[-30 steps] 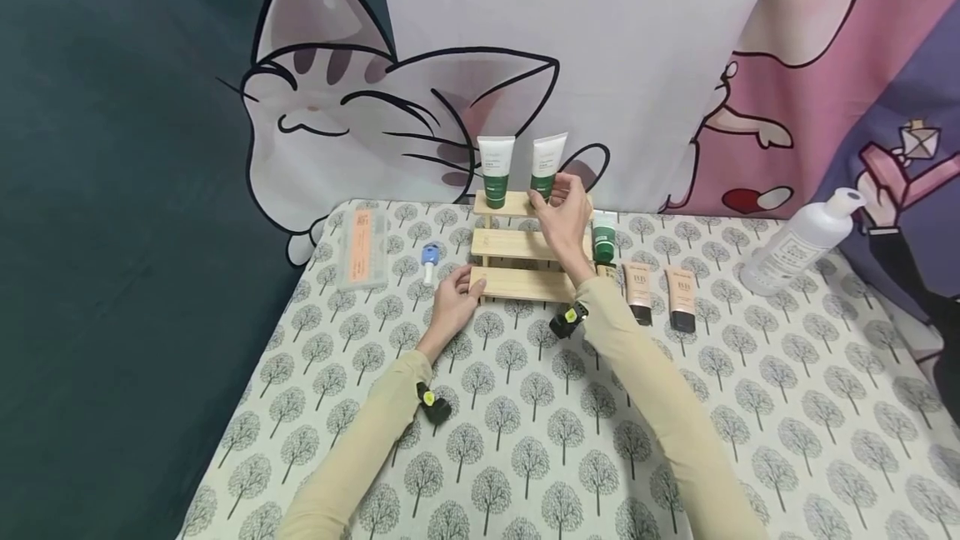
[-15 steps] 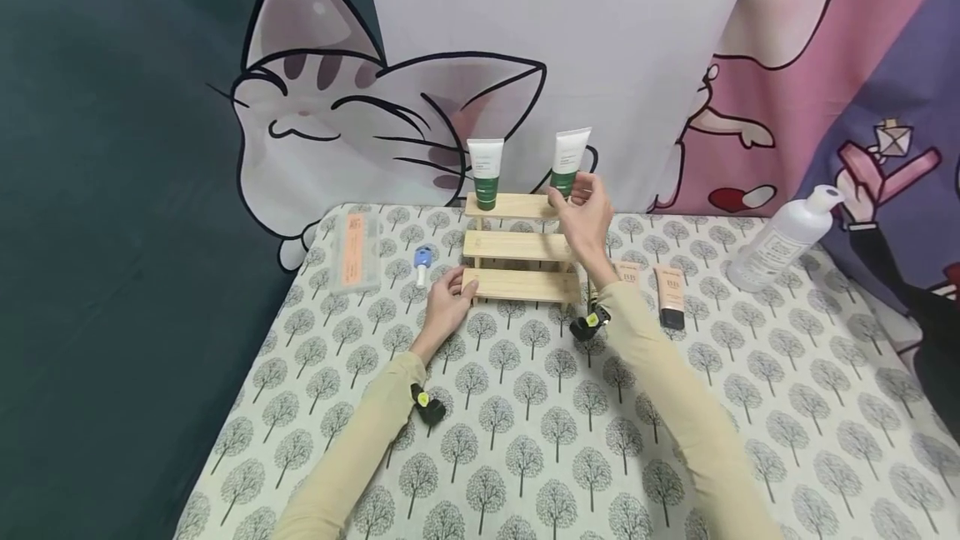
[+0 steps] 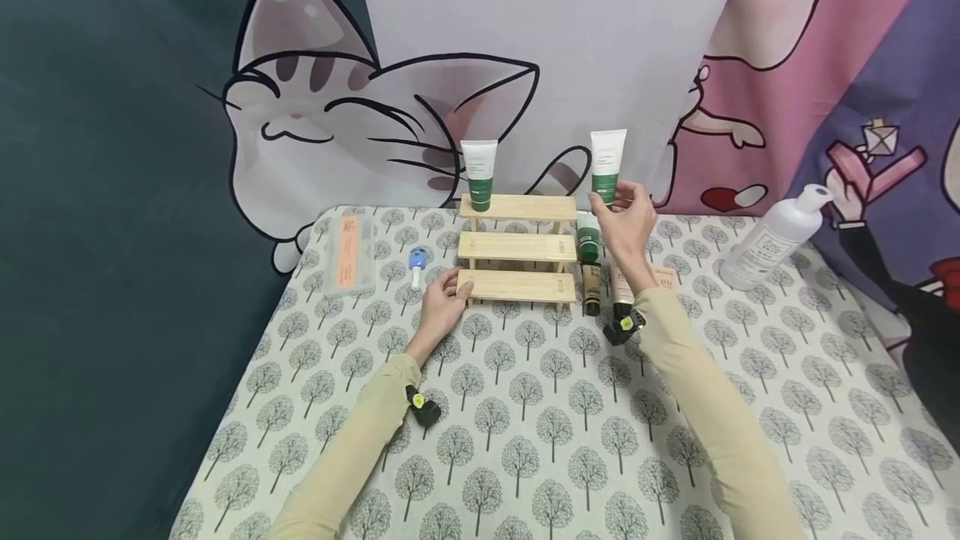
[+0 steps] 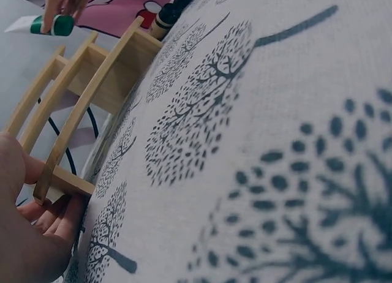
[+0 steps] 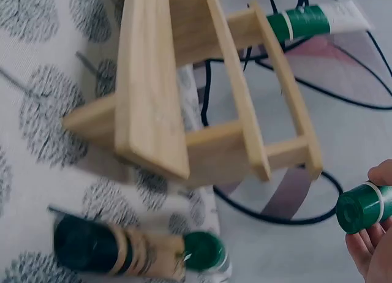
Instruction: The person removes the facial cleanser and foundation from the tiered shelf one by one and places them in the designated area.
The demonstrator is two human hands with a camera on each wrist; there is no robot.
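A three-tier wooden stand (image 3: 517, 286) sits near the back of the table. My left hand (image 3: 442, 307) grips the left end of its lowest shelf, thumb on top and fingers below, as the left wrist view shows. In my right hand (image 3: 628, 219) a white-and-green squeeze tube (image 3: 606, 163) is pinched near its green cap (image 5: 361, 209), held up in the air to the right of the top shelf. A matching white-and-green tube (image 3: 480, 173) stands cap down on the left end of the top shelf.
Right of the stand lie another green-and-white tube (image 3: 588, 237), a small gold tube (image 3: 592, 286) and beige BB tubes, partly behind my right arm. A white bottle (image 3: 772, 240) leans farther right. On the left are a clear case (image 3: 350, 252) and a small blue-and-white item (image 3: 417, 265).
My right hand has lifted the tube off the right part of the top shelf and carried it right, past the stand's end. The left hand keeps its grip on the stand.
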